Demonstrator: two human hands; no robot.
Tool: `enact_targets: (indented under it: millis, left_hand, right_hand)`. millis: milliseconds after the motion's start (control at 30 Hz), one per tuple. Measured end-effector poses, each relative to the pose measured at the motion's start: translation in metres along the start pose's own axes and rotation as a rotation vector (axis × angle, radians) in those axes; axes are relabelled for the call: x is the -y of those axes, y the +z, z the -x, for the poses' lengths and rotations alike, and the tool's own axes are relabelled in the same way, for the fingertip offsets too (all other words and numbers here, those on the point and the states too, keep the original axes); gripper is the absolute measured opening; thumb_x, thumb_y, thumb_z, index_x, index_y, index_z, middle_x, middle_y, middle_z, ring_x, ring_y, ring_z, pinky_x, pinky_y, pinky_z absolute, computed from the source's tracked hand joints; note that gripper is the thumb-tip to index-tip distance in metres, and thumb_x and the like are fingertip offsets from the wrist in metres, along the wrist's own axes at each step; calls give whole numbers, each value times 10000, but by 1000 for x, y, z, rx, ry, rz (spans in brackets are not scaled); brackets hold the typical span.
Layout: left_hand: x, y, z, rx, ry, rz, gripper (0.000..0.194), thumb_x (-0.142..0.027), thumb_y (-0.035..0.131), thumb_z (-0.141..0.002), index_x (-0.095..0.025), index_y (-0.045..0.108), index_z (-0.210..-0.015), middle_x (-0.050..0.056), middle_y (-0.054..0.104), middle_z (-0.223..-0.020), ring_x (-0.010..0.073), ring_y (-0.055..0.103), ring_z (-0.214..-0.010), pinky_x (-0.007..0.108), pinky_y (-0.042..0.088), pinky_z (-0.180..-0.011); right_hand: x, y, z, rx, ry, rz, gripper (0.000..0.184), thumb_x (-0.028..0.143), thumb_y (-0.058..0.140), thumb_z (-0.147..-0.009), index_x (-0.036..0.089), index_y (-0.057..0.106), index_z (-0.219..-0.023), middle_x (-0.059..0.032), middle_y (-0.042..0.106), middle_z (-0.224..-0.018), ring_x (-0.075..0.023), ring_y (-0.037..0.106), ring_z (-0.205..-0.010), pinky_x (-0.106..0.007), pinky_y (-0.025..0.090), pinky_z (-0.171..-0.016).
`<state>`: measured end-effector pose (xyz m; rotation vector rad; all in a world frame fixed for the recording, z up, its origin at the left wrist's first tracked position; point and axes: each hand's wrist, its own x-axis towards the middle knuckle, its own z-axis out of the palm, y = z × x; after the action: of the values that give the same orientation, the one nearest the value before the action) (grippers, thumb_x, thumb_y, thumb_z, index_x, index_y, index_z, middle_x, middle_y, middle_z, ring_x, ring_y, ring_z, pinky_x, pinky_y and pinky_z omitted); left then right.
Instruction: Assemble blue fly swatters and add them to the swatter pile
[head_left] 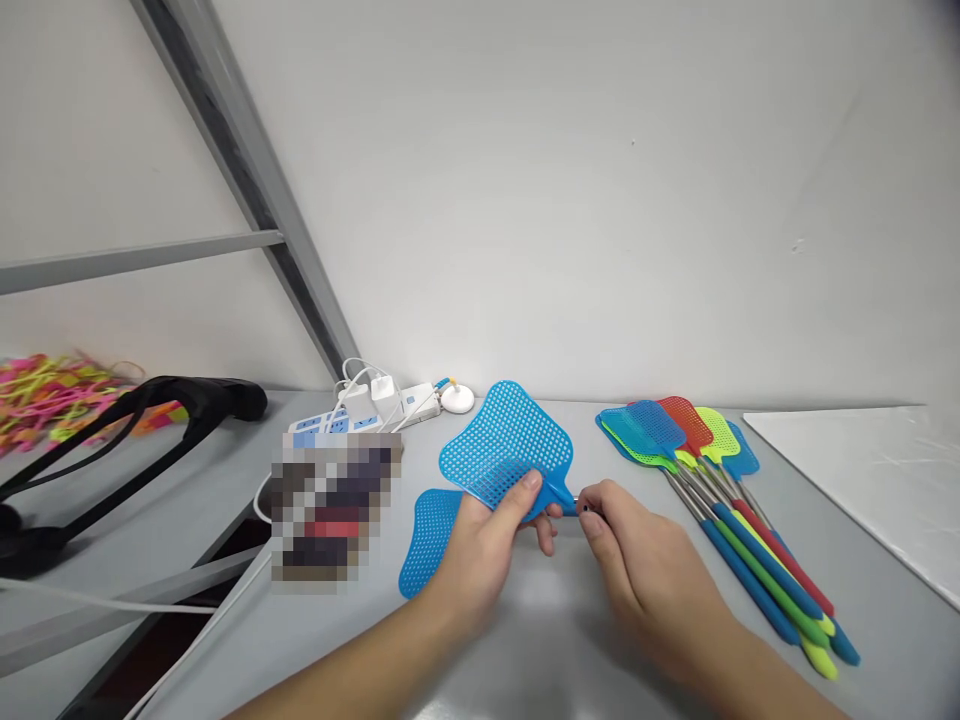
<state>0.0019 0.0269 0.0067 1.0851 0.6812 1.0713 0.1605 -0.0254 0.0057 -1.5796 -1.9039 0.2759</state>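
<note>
Taking the held swatter as the centre of a clock and the wall (540,200) as twelve, I see two bare hands working over the grey bench (540,630). The left hand (484,535) is grasping a blue fly swatter (510,440) by its mesh head, the thumb on top and other fingers below the neck. The right hand (649,555) has its fingers clenched on the short metal part beside this neck. So the swatter is between both hands, above the bench.

At eight o'clock, partly covered by the left hand, there is a second blue mesh head (427,535). Toward three o'clock lies a pile of fly swatters (651,430), with blue, red and green-yellow heads, metal rods and coloured grips. Beyond it is a white sheet (862,480).

At ten o'clock stand power strips (341,424) with white adapters (385,396); the small marks on them I cannot read. A white round device (457,400) is near eleven. At nine, a pixelated area (337,510) hides its content, and farther left are a black curved frame (247,400) and colourful strips (45,400).
</note>
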Motion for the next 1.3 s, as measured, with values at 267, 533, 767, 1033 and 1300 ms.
enact_targets:
  millis: [267, 533, 767, 1033, 1300]
  left_hand:
    - [6, 0, 1, 3, 4, -32, 245, -379, 590, -906, -168, 609, -783, 20, 637, -723, 131, 574, -563, 311, 504, -653]
    - [3, -1, 0, -15, 8, -41, 237, -402, 589, -901, -180, 607, -823, 3, 619, -671, 146, 586, -595, 320, 515, -684]
    - [3, -3, 1, 60, 30, -215, 250, -417, 565, -917, -191, 628, -830, 4, 640, -691, 156, 611, -634, 326, 514, -743]
    - [-7, -2, 0, 42, 85, -404, 335, -402, 585, -903, -202, 616, -636, 10, 652, -718, 162, 628, -757, 279, 480, -784]
    - [-5, -5, -1, 134, 56, -396, 288, -364, 591, -908, -193, 614, -677, 6, 633, -741, 152, 605, -752, 276, 469, -766]
  right_hand:
    - [-1, 7, -1, -77, -141, 119, 240, 241, 303, -1002, 219, 540, -970, 5, 564, -757, -130, 556, -526, -256, 335, -461]
    - [-4, 10, -1, -144, -235, 199, 242, 198, 340, -992, 194, 565, -1082, -10, 569, -780, -126, 534, -522, -243, 332, -440]
    - [-7, 10, 0, -167, -267, 253, 274, 181, 352, -987, 178, 613, -1073, -4, 549, -725, -119, 488, -477, -246, 313, -423]
    - [-5, 5, -1, -61, -166, 36, 271, 203, 354, -986, 196, 612, -1070, -26, 616, -770, -146, 593, -602, -255, 435, -545]
    - [6, -12, -4, 244, 242, -592, 204, 379, 441, -977, 223, 527, -1076, 60, 444, -613, -118, 428, -554, -236, 345, -506]
